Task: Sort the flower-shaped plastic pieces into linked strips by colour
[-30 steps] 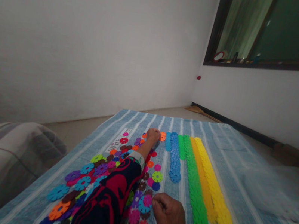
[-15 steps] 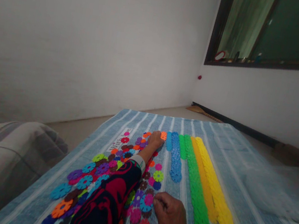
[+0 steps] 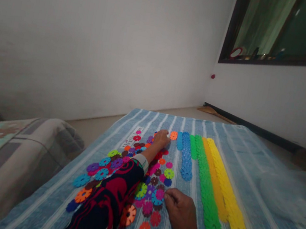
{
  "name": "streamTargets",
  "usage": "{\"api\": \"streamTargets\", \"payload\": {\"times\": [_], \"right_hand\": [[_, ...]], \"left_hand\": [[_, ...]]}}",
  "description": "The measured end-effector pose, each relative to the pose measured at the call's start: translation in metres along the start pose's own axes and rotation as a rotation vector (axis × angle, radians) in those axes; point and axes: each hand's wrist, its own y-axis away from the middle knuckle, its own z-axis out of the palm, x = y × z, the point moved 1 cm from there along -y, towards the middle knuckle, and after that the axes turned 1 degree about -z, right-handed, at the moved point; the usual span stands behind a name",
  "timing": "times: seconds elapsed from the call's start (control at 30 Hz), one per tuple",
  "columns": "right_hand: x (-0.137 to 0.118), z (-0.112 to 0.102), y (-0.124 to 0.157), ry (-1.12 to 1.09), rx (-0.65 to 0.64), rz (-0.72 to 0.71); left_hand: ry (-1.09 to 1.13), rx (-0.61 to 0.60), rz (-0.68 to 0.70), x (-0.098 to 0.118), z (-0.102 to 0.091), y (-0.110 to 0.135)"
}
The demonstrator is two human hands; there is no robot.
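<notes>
My left hand [image 3: 162, 139] reaches far over the striped cloth, its fingers curled down over the heap of coloured notched plastic discs [image 3: 116, 163]. What it holds, if anything, is hidden. Just right of it lies an orange disc [image 3: 173, 135], apart from the fingers. My right hand [image 3: 181, 212] rests low on the cloth, fingers folded in with thumb and forefinger together and nothing visible between them. Close to its fingertips is a pink disc [image 3: 160, 194] on a blue one. Overlapping discs form rows: blue [image 3: 185, 156], green [image 3: 205, 188], amber [image 3: 217, 184] and yellow [image 3: 227, 192].
A blue cloth with white stripes [image 3: 250, 176] covers the surface. Clear plastic [image 3: 288, 194] lies on its right side. At the left stands a seat or bedding under a grey cover [image 3: 49, 148]. Behind are a white wall [image 3: 108, 45] and a dark-framed window [image 3: 288, 31].
My left hand has drawn slightly left, off the orange disc, which stays in place. The right hand keeps its spot by the discs. The whole view has shifted a little.
</notes>
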Motion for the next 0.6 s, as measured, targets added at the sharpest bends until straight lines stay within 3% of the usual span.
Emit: {"api": "streamTargets", "payload": {"times": [0.17,0.33,0.47,0.6], "right_hand": [[0.002,-0.002,0.001,-0.013,-0.015,0.001],[0.003,-0.004,0.001,0.025,-0.004,-0.011],[0.005,-0.007,0.001,0.03,-0.004,-0.024],[0.006,-0.008,0.0,0.03,0.007,-0.047]], "left_hand": [[-0.049,-0.043,0.097,-0.045,-0.044,0.028],[-0.075,-0.129,0.167,-0.099,-0.089,0.078],[-0.062,-0.197,0.19,-0.126,-0.104,0.127],[0.031,-0.281,0.325,-0.127,-0.105,0.177]]}}
